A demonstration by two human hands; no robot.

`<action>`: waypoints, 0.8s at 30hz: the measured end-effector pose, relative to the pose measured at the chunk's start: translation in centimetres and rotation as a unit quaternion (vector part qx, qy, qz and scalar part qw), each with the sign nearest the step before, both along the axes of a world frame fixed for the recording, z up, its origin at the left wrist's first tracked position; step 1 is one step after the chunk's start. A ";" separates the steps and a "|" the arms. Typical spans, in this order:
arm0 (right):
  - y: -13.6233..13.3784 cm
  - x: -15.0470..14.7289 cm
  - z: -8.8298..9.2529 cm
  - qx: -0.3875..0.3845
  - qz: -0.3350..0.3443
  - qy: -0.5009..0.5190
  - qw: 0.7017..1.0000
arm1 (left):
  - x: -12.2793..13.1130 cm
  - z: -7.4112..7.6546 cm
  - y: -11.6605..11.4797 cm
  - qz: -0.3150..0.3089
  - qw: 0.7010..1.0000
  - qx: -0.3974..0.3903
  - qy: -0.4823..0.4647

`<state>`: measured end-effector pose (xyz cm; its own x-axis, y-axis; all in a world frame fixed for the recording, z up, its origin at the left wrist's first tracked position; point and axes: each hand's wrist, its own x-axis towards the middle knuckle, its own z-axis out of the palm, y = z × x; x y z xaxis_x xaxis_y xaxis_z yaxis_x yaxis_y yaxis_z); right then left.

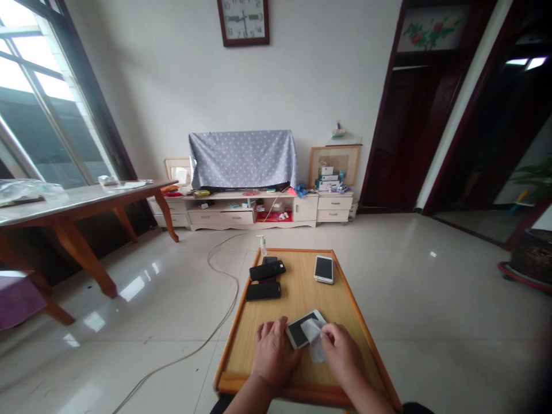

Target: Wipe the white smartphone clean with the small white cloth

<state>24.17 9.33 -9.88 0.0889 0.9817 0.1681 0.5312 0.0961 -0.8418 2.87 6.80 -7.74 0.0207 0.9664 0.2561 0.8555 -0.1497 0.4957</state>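
Note:
A white phone with a dark screen [297, 332] lies tilted on the small wooden table [297, 305]. My left hand [275, 352] rests at its left end, with fingers and thumb around the phone's edge. Pinched in my right hand [340, 348] is a thin whitish cloth [317, 345], which drapes over the right part of the screen and hangs onto the tabletop. Black phones [263, 291] lie at the table's back left, some overlapping. Another white phone [324, 269] sits at the back right, seemingly on top of something.
A clear pump bottle [263, 246] stands at the table's back left corner. Beyond are a low white cabinet [306, 210] and a covered object [244, 158]. A cable [222, 310] runs along the floor on the left, near a larger table [81, 201].

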 end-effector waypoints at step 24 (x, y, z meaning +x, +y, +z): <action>-1.5 -4.6 -1.7 0.082 0.120 -0.180 0.973 | -0.2 -0.5 0.3 -0.007 1.000 -0.008 -0.005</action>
<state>19.53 7.83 -11.53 -0.2337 0.9245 0.3013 0.7339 0.3709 -0.5690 2.64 7.12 -8.26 0.0316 0.9700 0.2409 0.8481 -0.1535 0.5070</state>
